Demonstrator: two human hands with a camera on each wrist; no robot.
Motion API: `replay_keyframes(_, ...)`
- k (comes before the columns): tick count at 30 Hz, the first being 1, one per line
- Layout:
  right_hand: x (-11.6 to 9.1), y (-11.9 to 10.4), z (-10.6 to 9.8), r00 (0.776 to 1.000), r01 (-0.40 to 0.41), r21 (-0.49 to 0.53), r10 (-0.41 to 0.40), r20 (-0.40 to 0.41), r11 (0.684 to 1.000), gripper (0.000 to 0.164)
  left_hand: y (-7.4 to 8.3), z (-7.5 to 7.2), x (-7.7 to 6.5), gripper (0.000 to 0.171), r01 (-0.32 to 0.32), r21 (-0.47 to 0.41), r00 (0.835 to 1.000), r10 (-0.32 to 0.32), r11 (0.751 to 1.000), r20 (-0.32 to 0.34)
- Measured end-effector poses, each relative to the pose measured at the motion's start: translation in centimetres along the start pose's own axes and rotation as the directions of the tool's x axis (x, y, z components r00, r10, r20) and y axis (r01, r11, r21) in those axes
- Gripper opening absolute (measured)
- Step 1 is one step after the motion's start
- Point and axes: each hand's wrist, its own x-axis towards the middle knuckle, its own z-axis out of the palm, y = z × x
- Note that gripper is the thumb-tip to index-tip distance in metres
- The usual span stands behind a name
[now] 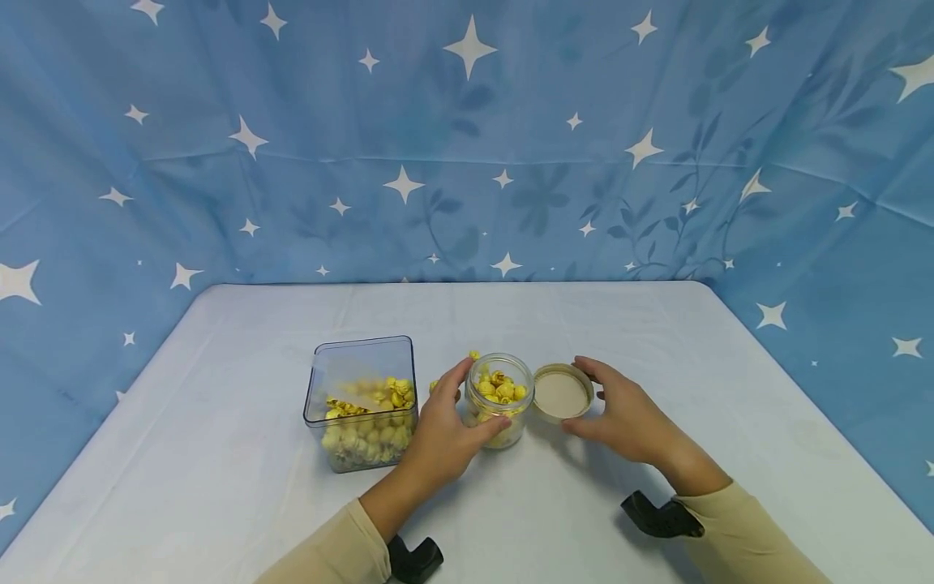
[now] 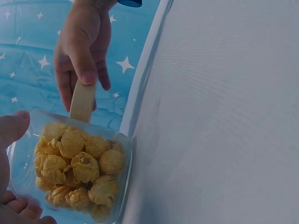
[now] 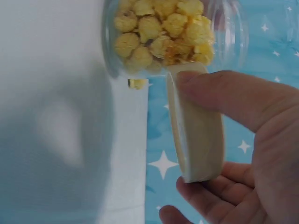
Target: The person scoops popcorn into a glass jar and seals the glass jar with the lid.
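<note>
A clear jar (image 1: 508,439) partly filled with yellow popcorn (image 1: 503,391) stands uncovered on the white table. My left hand (image 1: 441,434) grips it from the left, fingers at the far side and thumb across the near side. Just right of the jar, my right hand (image 1: 631,418) holds a round beige lid (image 1: 562,395) by its edge, pale inner face turned up. The right wrist view shows the thumb on the lid's rim (image 3: 201,126) and the fingers below, with the lid close against the jar; whether they touch I cannot tell.
Left of the jar stands a square clear box (image 1: 346,357) with more popcorn (image 1: 372,434) in its lower part. Loose popcorn pieces (image 1: 474,354) lie behind the left hand. A blue star-patterned cloth (image 1: 467,122) hangs behind the table (image 1: 241,365).
</note>
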Motion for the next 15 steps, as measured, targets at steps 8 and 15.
replay_keyframes(8,0.1,0.1,-1.0,0.993,0.088,0.111,-0.079,-0.084,0.99,0.085,-0.3,0.2,0.0,0.087,-0.003,-0.024,1.0,0.003,1.0,-0.005)
replay_keyframes(15,0.3,-0.9,-1.7,0.991,0.116,0.141,-0.105,-0.087,0.983,0.087,-0.4,0.2,-0.1,0.088,-0.001,-0.037,1.0,0.001,0.999,-0.007)
